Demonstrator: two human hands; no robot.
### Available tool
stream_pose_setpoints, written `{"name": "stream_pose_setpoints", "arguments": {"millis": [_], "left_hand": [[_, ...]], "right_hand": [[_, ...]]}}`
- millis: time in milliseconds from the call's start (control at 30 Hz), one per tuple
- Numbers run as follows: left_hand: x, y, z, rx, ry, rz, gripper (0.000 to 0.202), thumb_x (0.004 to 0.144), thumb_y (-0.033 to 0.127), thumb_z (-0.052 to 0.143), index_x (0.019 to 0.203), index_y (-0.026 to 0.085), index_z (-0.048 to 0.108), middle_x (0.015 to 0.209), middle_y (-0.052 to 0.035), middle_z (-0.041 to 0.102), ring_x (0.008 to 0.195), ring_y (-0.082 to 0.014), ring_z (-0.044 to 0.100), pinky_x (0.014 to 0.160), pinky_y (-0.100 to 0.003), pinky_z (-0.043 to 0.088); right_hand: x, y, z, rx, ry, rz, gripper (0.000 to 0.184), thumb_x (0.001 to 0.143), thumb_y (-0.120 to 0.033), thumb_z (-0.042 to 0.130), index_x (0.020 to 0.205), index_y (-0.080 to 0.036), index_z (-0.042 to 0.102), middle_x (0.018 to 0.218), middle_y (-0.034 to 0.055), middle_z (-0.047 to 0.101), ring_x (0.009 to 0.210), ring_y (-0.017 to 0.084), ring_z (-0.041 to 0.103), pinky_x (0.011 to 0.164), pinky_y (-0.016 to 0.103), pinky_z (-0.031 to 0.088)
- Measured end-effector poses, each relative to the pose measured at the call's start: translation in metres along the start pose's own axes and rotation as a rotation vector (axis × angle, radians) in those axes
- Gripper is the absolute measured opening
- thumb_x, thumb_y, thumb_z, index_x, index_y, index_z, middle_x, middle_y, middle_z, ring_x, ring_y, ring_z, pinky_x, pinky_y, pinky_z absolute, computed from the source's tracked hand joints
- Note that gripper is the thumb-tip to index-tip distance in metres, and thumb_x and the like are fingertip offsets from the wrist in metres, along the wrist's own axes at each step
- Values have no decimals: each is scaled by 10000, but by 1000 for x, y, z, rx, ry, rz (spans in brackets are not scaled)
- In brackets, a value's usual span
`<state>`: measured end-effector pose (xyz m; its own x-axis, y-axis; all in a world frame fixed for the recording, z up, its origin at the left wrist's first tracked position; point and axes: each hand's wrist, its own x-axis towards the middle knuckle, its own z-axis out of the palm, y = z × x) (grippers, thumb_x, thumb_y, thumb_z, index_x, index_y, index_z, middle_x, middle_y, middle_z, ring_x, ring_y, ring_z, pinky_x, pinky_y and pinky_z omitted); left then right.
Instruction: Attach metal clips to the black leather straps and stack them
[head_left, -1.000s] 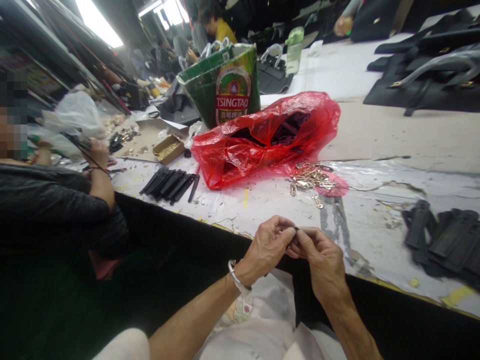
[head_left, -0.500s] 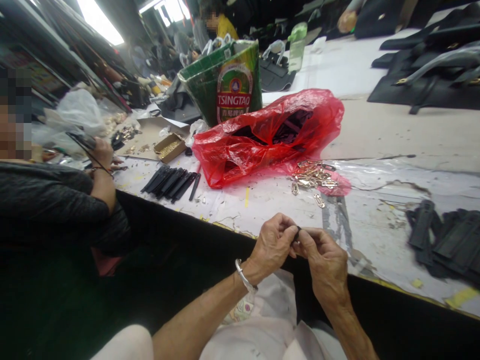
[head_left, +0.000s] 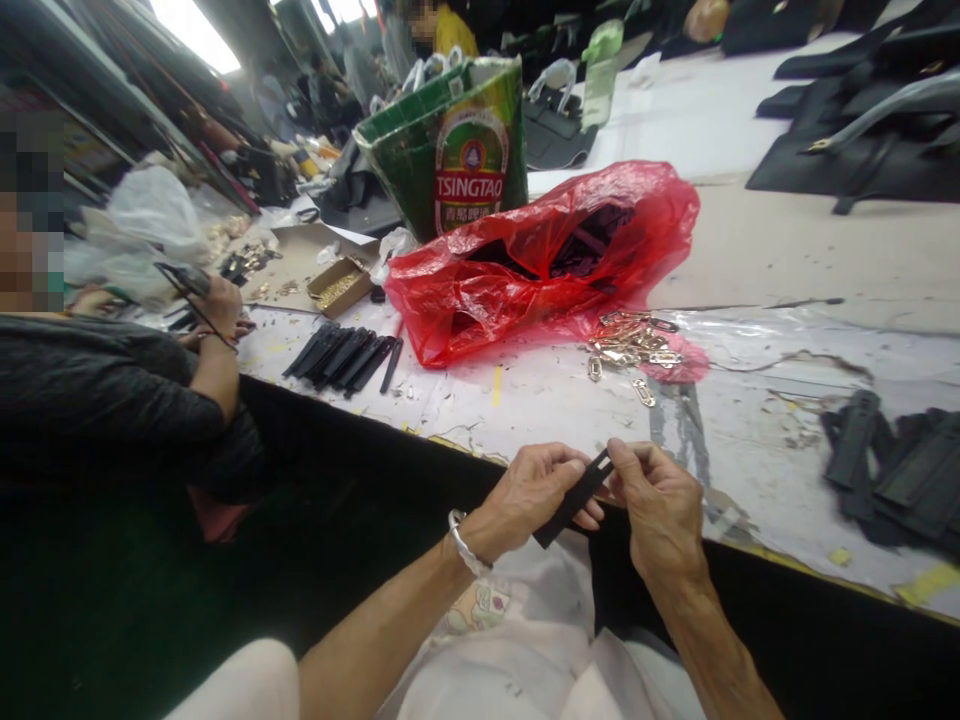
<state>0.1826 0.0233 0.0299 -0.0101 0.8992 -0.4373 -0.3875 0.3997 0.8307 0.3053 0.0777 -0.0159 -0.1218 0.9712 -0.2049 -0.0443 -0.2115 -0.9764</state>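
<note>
Between my two hands is a flat black strap piece [head_left: 564, 512] with a slot near its upper end, slanting down to the left over the table edge. My left hand [head_left: 536, 490] grips it along its length, thumb on top. At the slotted end, my right hand [head_left: 660, 495] pinches the tip between thumb and fingers. Just beyond the hands lie several gold-coloured metal buckles [head_left: 634, 342], loosely heaped. Off to the right is a pile of similar black strap pieces [head_left: 900, 470]. Another row of black strap pieces [head_left: 345, 358] lies to the left.
A red plastic bag [head_left: 480, 310] holding dark pieces lies across the table before a green Tsingtao container [head_left: 405, 150]. A small box [head_left: 337, 285] of gold bits sits left of it. A co-worker's arm [head_left: 214, 385] is at far left. Black bags [head_left: 840, 150] lie back right.
Earlier the black piece was mostly hidden in my fingertips; now its length and slot show. My hands have come slightly apart, and my left hand has turned. The camera view has shifted a little.
</note>
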Motion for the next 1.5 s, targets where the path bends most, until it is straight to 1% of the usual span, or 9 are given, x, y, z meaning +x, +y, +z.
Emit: {"name": "stream_pose_setpoints", "arguments": {"millis": [100,267,367,500,833,1000,1167,1333,1500], "left_hand": [[-4,0,0,-2,-23,-20,501,758,548,677,888,69,602,774,-86,663,592,-105,623,591,-221,523],[-4,-2,2,81,-45,15,417,745,460,717,890,83,616,797,-74,665,576,-71,580,546,-173,442],[-2,-6,3,174,-31,60,329,794,407,670,877,90,635,770,-56,657,537,-51,537,527,-168,398],[-2,-12,4,218,-30,87,294,835,391,612,853,98,633,729,-40,640,509,-51,502,534,-187,396],[-2,-15,4,79,-68,73,363,802,458,667,873,108,603,735,-42,655,506,-52,502,525,-187,383],[-2,-11,6,36,-77,55,411,772,499,692,855,108,594,746,-50,656,514,-51,522,520,-180,378],[-1,-6,8,14,-49,0,504,691,566,736,845,113,579,778,-67,649,633,-106,602,615,-219,458],[-1,-7,10,103,-6,121,406,768,495,694,816,101,607,748,-52,623,577,-60,489,562,-196,369],[2,-11,14,92,-21,88,421,794,510,658,842,93,619,746,-61,638,566,-74,537,534,-195,370]], "right_hand": [[0,-1,-1,-29,15,-21,410,747,-521,752,623,-181,560,519,-59,443,472,96,378,434,212,328],[-1,-1,-2,-34,24,-11,421,744,-534,749,616,-179,562,513,-54,457,456,95,376,424,220,313],[-1,1,-3,-37,34,-10,425,751,-541,743,622,-179,562,516,-51,465,462,97,382,431,222,320],[-1,5,-3,-40,54,-12,423,744,-548,744,640,-179,566,529,-51,477,481,103,404,453,221,351],[-2,2,-2,-11,70,-34,428,726,-545,756,635,-173,565,528,-48,484,472,99,400,433,214,334],[-2,1,-2,72,60,2,423,720,-526,776,646,-171,560,525,-62,461,451,81,369,412,200,303],[-6,-3,-1,80,56,-18,421,713,-516,790,641,-165,569,520,-57,478,452,81,395,416,191,327],[-6,-8,1,214,9,44,416,702,-501,807,656,-170,559,498,-65,475,409,78,412,396,187,343],[-8,-12,-2,187,8,20,405,730,-490,796,663,-174,551,482,-72,471,369,74,399,345,177,326]]}}
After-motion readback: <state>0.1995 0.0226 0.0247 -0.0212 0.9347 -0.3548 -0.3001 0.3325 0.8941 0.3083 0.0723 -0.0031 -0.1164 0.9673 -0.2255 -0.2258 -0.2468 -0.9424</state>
